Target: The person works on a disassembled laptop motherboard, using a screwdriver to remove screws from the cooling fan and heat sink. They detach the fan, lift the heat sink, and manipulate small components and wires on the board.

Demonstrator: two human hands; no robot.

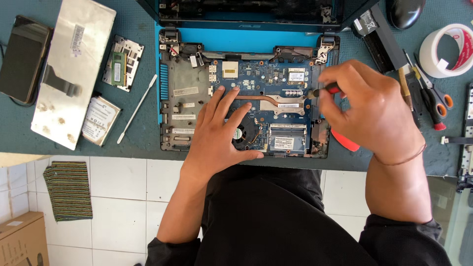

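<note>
We press our flat, open left hand (pixel 217 133) on the opened laptop (pixel 246 93) while our right hand (pixel 367 111) grips a screwdriver (pixel 325 90).

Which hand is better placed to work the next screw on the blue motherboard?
Probably the right hand: it already grips the red-and-black screwdriver, tip at the blue motherboard's right side. The left hand lies flat over the black cooling fan, bracing the grey laptop base.

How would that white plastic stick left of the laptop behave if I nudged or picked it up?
The white plastic stick looks thin and long, so it is probably very light and slightly bendy. Lying flat on the teal mat, it would likely slide or pivot rather than roll far. Its narrow shaft may be fiddly to pinch.
</note>
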